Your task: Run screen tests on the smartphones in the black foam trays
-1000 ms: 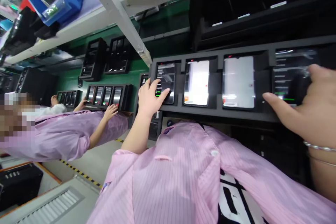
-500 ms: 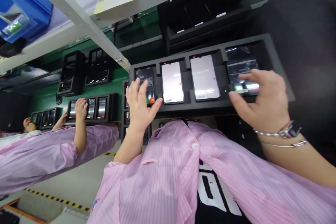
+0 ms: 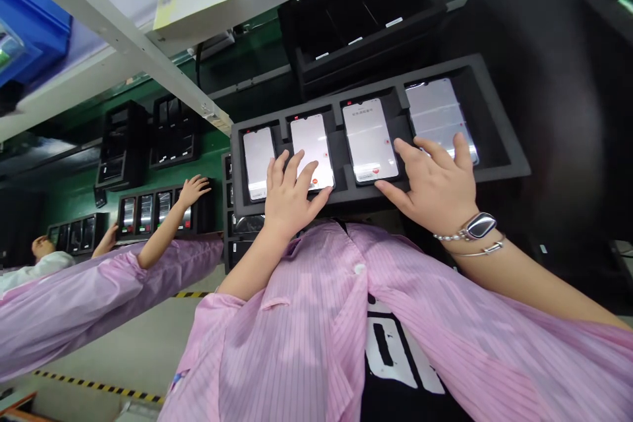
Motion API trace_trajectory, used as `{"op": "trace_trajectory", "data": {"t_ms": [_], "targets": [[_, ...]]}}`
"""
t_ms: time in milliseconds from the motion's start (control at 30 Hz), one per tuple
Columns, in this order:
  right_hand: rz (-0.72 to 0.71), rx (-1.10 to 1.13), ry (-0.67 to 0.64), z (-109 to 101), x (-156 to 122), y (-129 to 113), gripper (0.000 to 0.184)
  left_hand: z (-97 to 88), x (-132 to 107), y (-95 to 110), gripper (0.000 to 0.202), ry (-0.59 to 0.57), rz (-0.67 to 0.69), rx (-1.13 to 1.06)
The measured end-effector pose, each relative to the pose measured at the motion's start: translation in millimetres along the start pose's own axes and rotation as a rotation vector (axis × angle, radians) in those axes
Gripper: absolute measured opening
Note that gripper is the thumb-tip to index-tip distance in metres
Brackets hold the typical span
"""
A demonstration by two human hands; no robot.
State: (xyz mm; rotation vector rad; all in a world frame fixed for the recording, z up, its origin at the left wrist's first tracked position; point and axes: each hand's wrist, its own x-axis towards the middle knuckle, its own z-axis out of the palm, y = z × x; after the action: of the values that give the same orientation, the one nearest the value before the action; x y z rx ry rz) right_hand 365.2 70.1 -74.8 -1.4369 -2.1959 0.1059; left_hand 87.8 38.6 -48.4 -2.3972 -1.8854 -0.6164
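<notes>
A black foam tray (image 3: 499, 158) holds a row of several smartphones with lit white screens. My left hand (image 3: 291, 194) lies open with fingers spread on the second phone (image 3: 310, 148) from the left, beside the leftmost phone (image 3: 258, 161). My right hand (image 3: 438, 184), with a watch and bracelet on its wrist, is open too. Its fingers reach onto the third phone (image 3: 368, 138) and the lower edge of the rightmost phone (image 3: 438, 112). Neither hand holds anything. My pink striped smock (image 3: 316, 330) fills the lower view.
To the left a co-worker in a pink smock (image 3: 74, 303) reaches a hand (image 3: 192, 190) to another tray of phones (image 3: 148, 211). More black trays (image 3: 356, 20) stand stacked behind. A white shelf beam (image 3: 128, 39) runs overhead, with a blue bin (image 3: 30, 26) at upper left.
Both my hands moved inward: the left from the leftmost phone to the second, the right from the rightmost toward the third. The outer screens turned from dark to white. The co-worker's arm shifted right.
</notes>
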Motion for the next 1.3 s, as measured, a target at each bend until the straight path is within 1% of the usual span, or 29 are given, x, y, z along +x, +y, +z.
{"op": "trace_trajectory", "data": {"t_ms": [167, 333, 433, 533, 600, 633, 733, 800, 867, 933, 1000, 1033, 1100, 1133, 1167, 1233, 1300], "targets": [[-0.006, -0.004, -0.024, -4, 0, -2, 0.084, -1.1, 1, 1, 0.054, -0.023, -0.02, -0.01], [-0.02, -0.033, -0.024, -6, 1, -4, 0.079, -2.6, 1, 2, 0.055, -0.054, -0.018, -0.009], [-0.005, -0.022, -0.039, -6, 2, -5, 0.082, -1.9, 3, 3, 0.05, -0.087, -0.011, -0.012], [-0.002, -0.015, -0.05, -6, 2, -4, 0.081, -3.5, 5, 3, 0.046, -0.122, -0.011, -0.024], [-0.005, -0.015, -0.042, -5, 2, -3, 0.081, -9.6, 3, -1, 0.049, -0.098, -0.013, -0.051], [-0.006, -0.014, -0.04, -5, 2, -3, 0.081, -14.5, 0, -5, 0.054, -0.067, -0.025, -0.061], [-0.021, -0.018, -0.048, -5, 1, -3, 0.074, -31.6, -15, -22, 0.065, 0.068, -0.108, -0.037], [-0.055, -0.022, -0.043, -5, 0, -3, 0.063, -39.6, -29, -35, 0.062, 0.127, -0.164, 0.018], [-0.078, -0.016, -0.007, -6, -2, -1, 0.059, -41.2, -41, -46, 0.055, 0.108, -0.206, 0.077], [-0.084, 0.016, 0.059, -8, -4, 7, 0.065, -37.7, -50, -54, 0.05, 0.051, -0.247, 0.119], [-0.059, 0.044, 0.184, -10, -8, 20, 0.071, -33.1, -54, -58, 0.049, 0.013, -0.269, 0.123], [-0.036, 0.049, 0.265, -12, -10, 28, 0.071, -31.6, -54, -59, 0.05, 0.01, -0.267, 0.113], [0.005, 0.033, 0.405, -16, -16, 45, 0.064, -31.0, -54, -60, 0.05, 0.015, -0.249, 0.086], [0.018, 0.027, 0.422, -19, -19, 53, 0.059, -31.7, -53, -61, 0.05, 0.018, -0.24, 0.075], [0.02, 0.033, 0.408, -21, -21, 59, 0.055, -32.3, -52, -62, 0.05, 0.022, -0.233, 0.07], [0.013, 0.073, 0.316, -25, -24, 68, 0.05, -32.7, -49, -66, 0.05, 0.033, -0.221, 0.071], [0.021, 0.12, 0.253, -27, -24, 72, 0.049, -31.3, -46, -70, 0.05, 0.042, -0.214, 0.073]]}}
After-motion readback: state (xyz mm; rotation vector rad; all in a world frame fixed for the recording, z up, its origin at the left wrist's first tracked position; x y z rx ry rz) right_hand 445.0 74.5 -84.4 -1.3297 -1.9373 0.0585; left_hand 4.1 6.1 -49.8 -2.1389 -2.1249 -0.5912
